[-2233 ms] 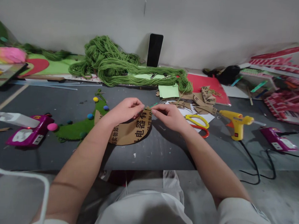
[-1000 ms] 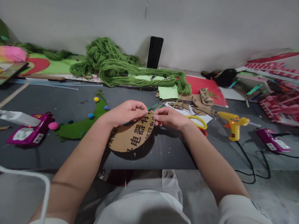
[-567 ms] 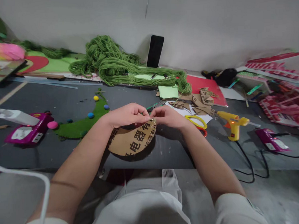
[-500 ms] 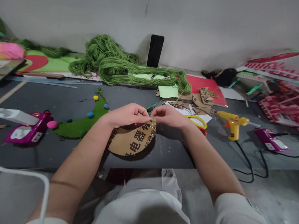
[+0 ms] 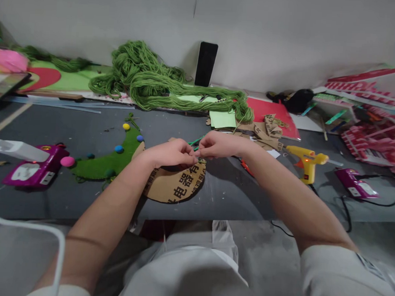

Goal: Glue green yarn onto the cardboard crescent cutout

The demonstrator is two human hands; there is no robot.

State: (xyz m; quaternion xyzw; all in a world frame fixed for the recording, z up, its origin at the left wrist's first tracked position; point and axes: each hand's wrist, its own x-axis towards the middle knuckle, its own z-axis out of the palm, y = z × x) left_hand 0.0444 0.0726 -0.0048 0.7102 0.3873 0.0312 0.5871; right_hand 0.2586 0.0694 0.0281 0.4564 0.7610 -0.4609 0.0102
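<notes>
A cut-out piece of brown cardboard (image 5: 173, 188) with black printed characters and a rounded lower edge is under my hands, over the front of the table. My left hand (image 5: 175, 153) pinches it near its upper right tip, covering part of the top edge. My right hand (image 5: 219, 144) is closed in a pinch at the same tip, its fingertips almost meeting the left ones. Whatever lies between the right fingertips is too small to make out. Left of my hands rests a green crescent (image 5: 99, 165) decorated with coloured pompoms, including a pink pompom (image 5: 67, 161) at its tip.
Green yarn (image 5: 141, 81) lies along the back, near an upright phone (image 5: 206, 64). Cardboard scraps (image 5: 266, 131) are on the right, before a yellow glue gun (image 5: 307, 162). Purple power strips stand left (image 5: 39, 166) and right (image 5: 354, 182). Orange-red scissors handles (image 5: 247, 167) show beside my right forearm.
My right wrist has risen slightly and its forearm has swung outward, now hiding the yellow part of the scissors handles. My left hand stays at the cardboard's tip.
</notes>
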